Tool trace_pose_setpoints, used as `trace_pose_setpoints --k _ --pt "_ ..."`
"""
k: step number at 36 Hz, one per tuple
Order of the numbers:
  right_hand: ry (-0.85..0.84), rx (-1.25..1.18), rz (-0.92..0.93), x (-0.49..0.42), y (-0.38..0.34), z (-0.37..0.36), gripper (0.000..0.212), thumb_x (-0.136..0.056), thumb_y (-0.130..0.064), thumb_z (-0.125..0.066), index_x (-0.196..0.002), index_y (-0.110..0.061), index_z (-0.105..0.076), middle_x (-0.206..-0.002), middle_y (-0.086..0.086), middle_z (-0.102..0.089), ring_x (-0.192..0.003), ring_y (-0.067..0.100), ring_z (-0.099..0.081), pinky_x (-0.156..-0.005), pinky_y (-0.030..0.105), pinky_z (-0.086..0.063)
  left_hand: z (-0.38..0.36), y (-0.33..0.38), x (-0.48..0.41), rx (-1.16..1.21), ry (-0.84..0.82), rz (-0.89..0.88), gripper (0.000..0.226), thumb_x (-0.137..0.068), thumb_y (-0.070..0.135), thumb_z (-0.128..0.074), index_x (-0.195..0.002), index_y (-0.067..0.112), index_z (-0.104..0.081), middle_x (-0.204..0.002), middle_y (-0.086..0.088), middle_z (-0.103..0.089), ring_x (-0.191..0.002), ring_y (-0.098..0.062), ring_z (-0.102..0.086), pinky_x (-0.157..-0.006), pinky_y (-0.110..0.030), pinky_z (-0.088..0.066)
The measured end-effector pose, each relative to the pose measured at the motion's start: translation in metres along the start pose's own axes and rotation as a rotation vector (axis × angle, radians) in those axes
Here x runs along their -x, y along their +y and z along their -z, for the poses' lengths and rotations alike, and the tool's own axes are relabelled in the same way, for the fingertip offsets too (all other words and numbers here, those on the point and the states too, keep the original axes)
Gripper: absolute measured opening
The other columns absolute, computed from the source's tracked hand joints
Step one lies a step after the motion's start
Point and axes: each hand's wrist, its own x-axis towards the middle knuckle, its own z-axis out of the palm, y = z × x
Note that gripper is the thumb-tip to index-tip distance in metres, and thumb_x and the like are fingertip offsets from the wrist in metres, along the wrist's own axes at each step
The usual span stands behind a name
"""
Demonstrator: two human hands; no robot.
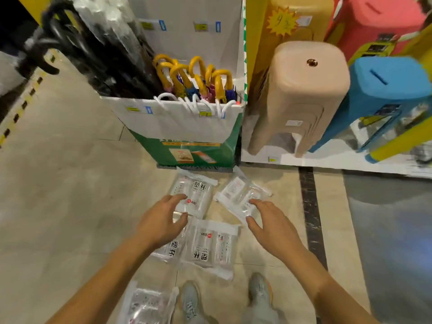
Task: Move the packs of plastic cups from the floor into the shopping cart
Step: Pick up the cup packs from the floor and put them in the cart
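Holds left hand (161, 220) spread over far-left pack (198, 195), gripping nothing. Holds right hand (271, 223) likewise open at far-right pack (240, 192), fingertips perhaps touching it. Stands over middle pack (210, 246) and two more, all flat on floor (70, 183) before umbrella box (182, 127).

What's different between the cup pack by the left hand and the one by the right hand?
The left pack shows big black characters on top; the right pack shows only a small-print label. The left pack lies nearly straight in the view; the right pack is turned diagonally. Both are clear packs flat on the floor, each with an open hand at its near edge: left hand, right hand.
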Motion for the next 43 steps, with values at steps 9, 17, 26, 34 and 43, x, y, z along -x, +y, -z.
trace_pose_setpoints --k 9,17,26,34,43 --pt "-0.014 -0.21 -0.244 -0.027 0.068 -0.155 0.052 -0.106 -0.037 -0.056 -0.156 -0.034 -0.042 -0.154 -0.009 -0.051 -0.139 0.013 -0.052 -0.106 0.024 -0.041 -0.134 -0.102 -0.055 0.095 -0.11 0.034 0.069 -0.082 0.06 -0.037 -0.145 0.035 -0.037 -0.142 0.004 -0.048 -0.116 -0.017 -0.056 -0.094 -0.038 -0.048" --pt "-0.141 -0.272 -0.31 -0.092 0.136 -0.3 0.062 -0.107 -0.045 -0.049 -0.162 -0.047 -0.02 -0.161 -0.012 -0.035 -0.147 0.01 -0.041 -0.112 0.031 -0.043 -0.263 -0.18 -0.114 0.14 -0.158 0.09 0.066 -0.095 0.042 -0.05 -0.153 0.034 -0.02 -0.153 0.002 -0.035 -0.135 -0.018 -0.041 -0.107 -0.033 -0.034" --pt "-0.146 -0.354 -0.282 -0.178 0.208 -0.461 0.058 -0.103 -0.057 -0.046 -0.144 -0.07 -0.007 -0.164 -0.007 -0.03 -0.148 0.012 -0.039 -0.117 0.033 -0.039 -0.426 -0.275 -0.192 0.16 -0.199 0.095 0.071 -0.093 0.047 -0.05 -0.151 0.049 -0.009 -0.154 0.003 -0.029 -0.138 -0.021 -0.036 -0.107 -0.04 -0.038" --pt "-0.129 -0.343 -0.23 -0.232 0.281 -0.574 0.083 -0.079 -0.096 -0.027 -0.151 -0.074 0.008 -0.176 -0.005 -0.009 -0.164 0.016 -0.004 -0.128 0.051 -0.029 -0.545 -0.322 -0.23 0.035 -0.168 0.094 0.07 -0.095 0.055 -0.042 -0.147 0.058 0.004 -0.153 -0.015 -0.021 -0.137 -0.035 -0.035 -0.099 -0.053 -0.044" --pt "-0.123 -0.483 -0.231 -0.228 0.276 -0.594 0.078 -0.102 -0.061 -0.049 -0.147 -0.077 0.012 -0.16 -0.006 -0.021 -0.123 0.024 -0.058 -0.116 0.04 -0.041 -0.566 -0.329 -0.217 0.155 -0.103 0.107 0.066 -0.094 0.061 -0.037 -0.149 0.055 -0.001 -0.144 -0.007 -0.035 -0.13 -0.029 -0.042 -0.105 -0.059 -0.039"
